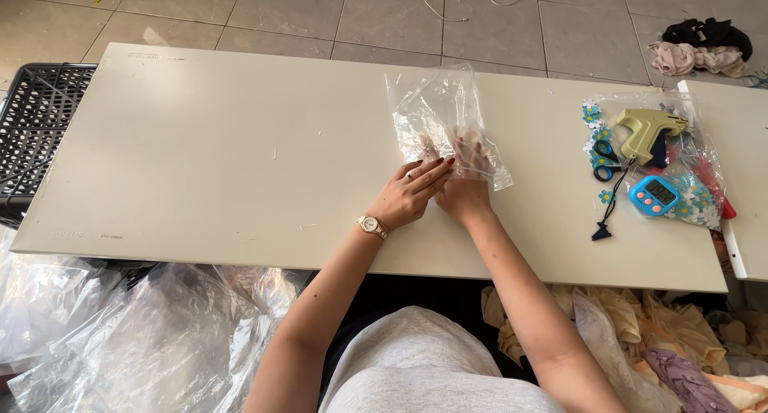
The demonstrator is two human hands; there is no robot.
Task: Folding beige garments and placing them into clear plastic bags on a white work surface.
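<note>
A clear plastic bag (436, 109) lies on the cream table (208, 157), with something small and beige inside it. My right hand (466, 181) is pushed into the bag's open near end, fingers spread under the plastic. My left hand (410, 193), wearing a wristwatch and a ring, pinches the bag's near edge beside the right hand.
At the right sit a yellow-green tagging gun (646, 129), blue-handled scissors (606, 160), a blue digital timer (654, 195) and flower-shaped tags (696, 201). A black crate (36, 117) stands at the left. Clear plastic bags (120, 333) and garments (680, 333) lie below the table's front edge.
</note>
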